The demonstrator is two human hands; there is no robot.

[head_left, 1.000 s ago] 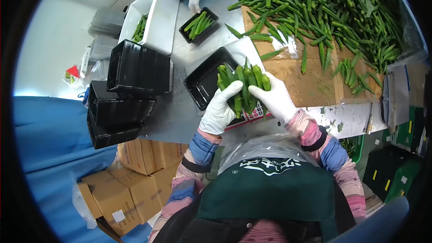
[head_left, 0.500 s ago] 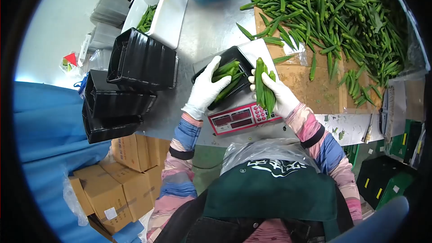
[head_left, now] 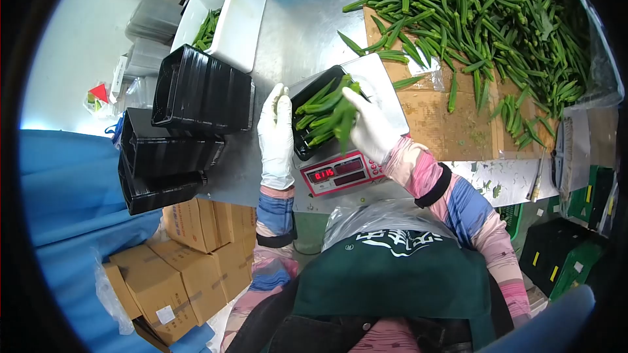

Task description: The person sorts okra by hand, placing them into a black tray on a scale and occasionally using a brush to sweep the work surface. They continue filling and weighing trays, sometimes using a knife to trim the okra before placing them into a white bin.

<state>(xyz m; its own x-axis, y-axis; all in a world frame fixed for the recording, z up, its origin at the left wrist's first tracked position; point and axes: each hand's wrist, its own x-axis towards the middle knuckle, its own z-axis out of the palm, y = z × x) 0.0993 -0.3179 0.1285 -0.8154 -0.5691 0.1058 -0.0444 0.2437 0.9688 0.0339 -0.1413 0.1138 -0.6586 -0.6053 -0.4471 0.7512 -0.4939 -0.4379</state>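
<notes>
A black plastic tray [head_left: 315, 87] sits on the weighing scale [head_left: 381, 82], whose red display reads about 0.115. Several green okra pods [head_left: 315, 122] lie inside it. Along the tray's left side stands my gloved left hand [head_left: 276, 136], its fingers stretched out and holding nothing. My gloved right hand [head_left: 374, 125] grips okra [head_left: 344, 119] over the right part of the tray; the hand itself hides some of the pods and part of the keypad.
A large okra pile [head_left: 471, 19] covers the cardboard [head_left: 445, 134] at the right. Stacked black trays [head_left: 204, 88] stand at the left, near a white bin [head_left: 245, 19] with some okra. Cardboard boxes [head_left: 190, 274] are below left, and dark green crates [head_left: 556, 258] below right.
My left hand has let go of the okra and moved left out of the tray. The right hand has brought its okra left over the tray. The scale's display now shows digits.
</notes>
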